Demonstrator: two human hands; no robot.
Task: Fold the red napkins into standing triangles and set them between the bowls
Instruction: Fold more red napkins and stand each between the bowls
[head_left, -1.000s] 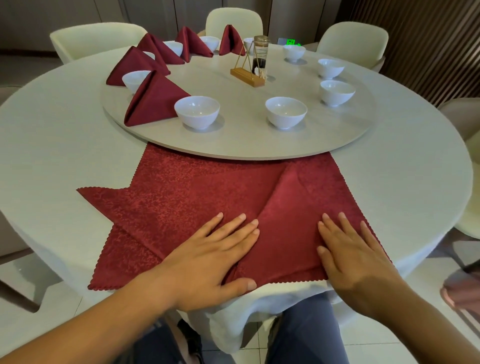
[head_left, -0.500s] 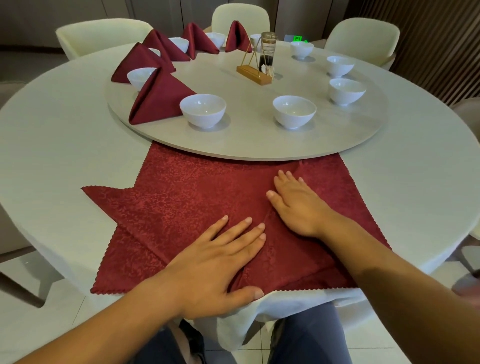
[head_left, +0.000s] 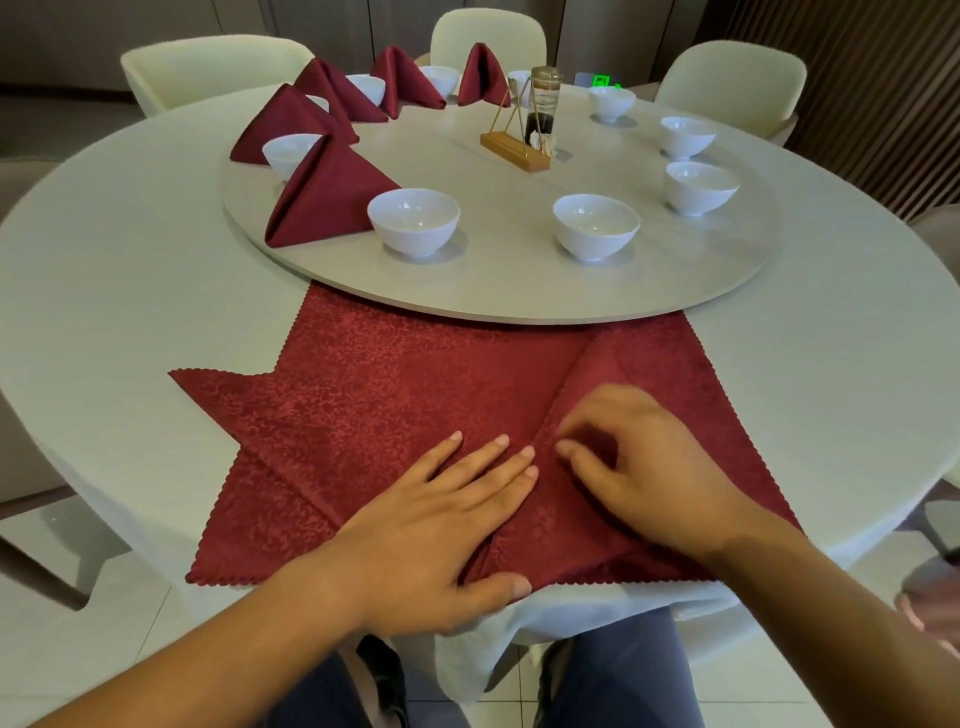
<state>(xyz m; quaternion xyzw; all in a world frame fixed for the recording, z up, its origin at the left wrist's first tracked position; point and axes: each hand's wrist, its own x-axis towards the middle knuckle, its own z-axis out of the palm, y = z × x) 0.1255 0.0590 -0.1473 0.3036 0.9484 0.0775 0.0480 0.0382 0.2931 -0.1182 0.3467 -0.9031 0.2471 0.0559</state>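
Left hand (head_left: 441, 525), fingers straight, pins red napkin (head_left: 395, 384) flat at table's (head_left: 130, 270) near edge; right hand (head_left: 649, 467), fingers curled at centre crease (blurred, grip unclear), should firm crease w/ edges aligned.

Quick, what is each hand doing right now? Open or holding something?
Left hand: open, pressing flat on the napkin.
Right hand: curled over the fold, blurred; grip cannot be told.
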